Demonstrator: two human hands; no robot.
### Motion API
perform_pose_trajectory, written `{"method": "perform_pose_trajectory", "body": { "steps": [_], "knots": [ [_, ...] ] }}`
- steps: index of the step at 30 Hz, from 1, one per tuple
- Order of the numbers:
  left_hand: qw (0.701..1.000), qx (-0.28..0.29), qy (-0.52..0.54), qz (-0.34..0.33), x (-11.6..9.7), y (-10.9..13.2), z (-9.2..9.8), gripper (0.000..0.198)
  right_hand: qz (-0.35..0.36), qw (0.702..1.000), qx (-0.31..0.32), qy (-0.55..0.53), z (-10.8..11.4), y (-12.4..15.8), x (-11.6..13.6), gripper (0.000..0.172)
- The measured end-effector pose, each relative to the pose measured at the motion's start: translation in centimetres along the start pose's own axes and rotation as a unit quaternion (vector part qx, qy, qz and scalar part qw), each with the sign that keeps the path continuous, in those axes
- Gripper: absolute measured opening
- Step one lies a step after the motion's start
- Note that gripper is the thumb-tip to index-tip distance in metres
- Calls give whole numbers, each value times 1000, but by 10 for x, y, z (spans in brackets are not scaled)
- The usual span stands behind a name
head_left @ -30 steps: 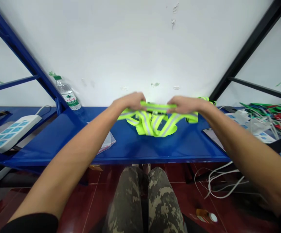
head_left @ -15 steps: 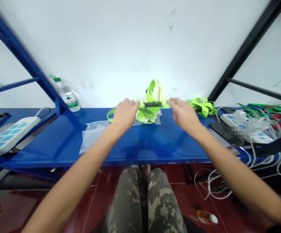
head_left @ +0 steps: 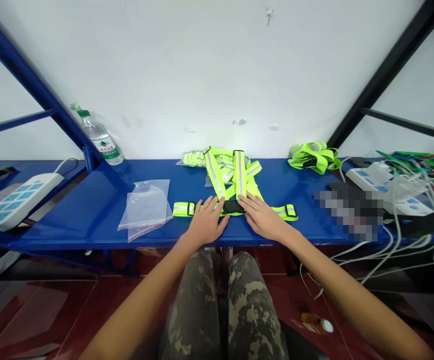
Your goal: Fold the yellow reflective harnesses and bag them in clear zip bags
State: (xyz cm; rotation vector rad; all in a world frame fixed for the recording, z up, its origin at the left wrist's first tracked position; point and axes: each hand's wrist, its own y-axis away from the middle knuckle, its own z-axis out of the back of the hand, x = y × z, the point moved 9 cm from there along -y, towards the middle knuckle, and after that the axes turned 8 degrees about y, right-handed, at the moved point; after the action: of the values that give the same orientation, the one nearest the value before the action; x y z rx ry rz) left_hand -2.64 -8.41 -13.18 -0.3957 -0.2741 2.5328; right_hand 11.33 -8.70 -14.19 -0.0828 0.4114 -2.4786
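Note:
A neon yellow reflective strap vest lies spread flat on the blue shelf, its waist band running left to right near the front edge. My left hand lies flat on the band, fingers stretched out, just left of the black buckle. My right hand lies flat on the band just right of the buckle, fingers also extended. Neither hand grips anything.
Clear plastic bags lie left of the vest. A folded neon vest and a bagged one sit at the back. A water bottle stands at the left; power strips and cables flank the shelf.
The vest was held up at the back of the shelf by both hands; now it lies spread flat near the front edge, and both hands rest open on its waist band.

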Motion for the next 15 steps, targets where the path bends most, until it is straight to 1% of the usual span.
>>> {"method": "perform_pose_trajectory", "body": {
  "steps": [3, 5, 7, 9, 10, 12, 14, 15],
  "knots": [
    [1000, -16, 24, 1, 3, 5, -2, 53, -3, 999, 25, -34, -11, 5, -3, 52],
    [999, -48, 24, -4, 3, 7, 4, 47, -2, 999, 26, -34, -12, 8, -3, 56],
    [996, -88, 16, -21, -3, 7, 13, 39, -2, 999, 22, -34, -13, 10, 0, 60],
    [992, -119, 21, -49, -15, 4, 19, 29, -6, 999, 17, -50, -15, 9, 2, 62],
    [990, -121, 26, -65, -22, 0, 20, 25, -9, 998, 12, -63, -16, 8, 3, 61],
    [991, -99, 38, -86, -35, -9, 13, 20, -15, 996, -8, -92, -14, 7, 4, 58],
    [993, -69, 49, -86, -43, -20, 2, 22, -16, 991, -47, -122, -6, 8, 5, 49],
    [993, -58, 59, -84, -44, -24, -3, 23, -21, 988, -76, -135, 1, 12, 4, 43]
  ]
}}
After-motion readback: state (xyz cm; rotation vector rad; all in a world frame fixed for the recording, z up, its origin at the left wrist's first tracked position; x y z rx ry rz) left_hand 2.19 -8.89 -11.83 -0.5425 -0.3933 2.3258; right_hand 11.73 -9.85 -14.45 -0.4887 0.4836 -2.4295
